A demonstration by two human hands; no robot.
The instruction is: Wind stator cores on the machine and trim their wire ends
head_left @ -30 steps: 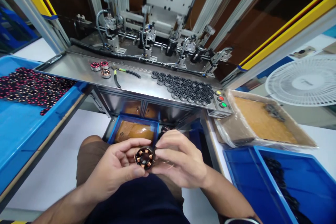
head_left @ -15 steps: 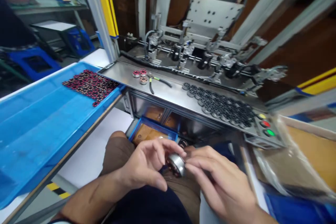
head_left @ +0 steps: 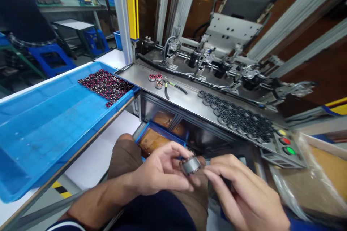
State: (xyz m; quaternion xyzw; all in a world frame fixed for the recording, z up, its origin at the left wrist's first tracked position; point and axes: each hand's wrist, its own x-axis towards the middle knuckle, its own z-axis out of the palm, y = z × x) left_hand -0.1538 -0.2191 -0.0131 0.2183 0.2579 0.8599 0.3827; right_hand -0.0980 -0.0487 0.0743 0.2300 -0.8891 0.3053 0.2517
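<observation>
My left hand [head_left: 159,171] holds a motor stator [head_left: 191,165] between thumb and fingers above my lap. The stator is round, with a grey metal side and dark, coppery parts at its edges. Just to its right is my right hand [head_left: 241,187], its thumb and forefinger pinched together close to the stator's rim. Whatever lies in that pinch is too small to make out.
A blue tray [head_left: 54,122] at left bears many red-and-black stators [head_left: 105,83]. On the metal bench [head_left: 184,106] lie three stators [head_left: 158,84], pliers [head_left: 173,86] and rows of black rings [head_left: 238,115]. Control buttons [head_left: 285,141] sit at right. A person [head_left: 27,11] is at far left.
The stator has turned in my left hand and its metal side now faces me more. My left thumb has closed onto it; my right hand has drawn slightly away. The view has shifted.
</observation>
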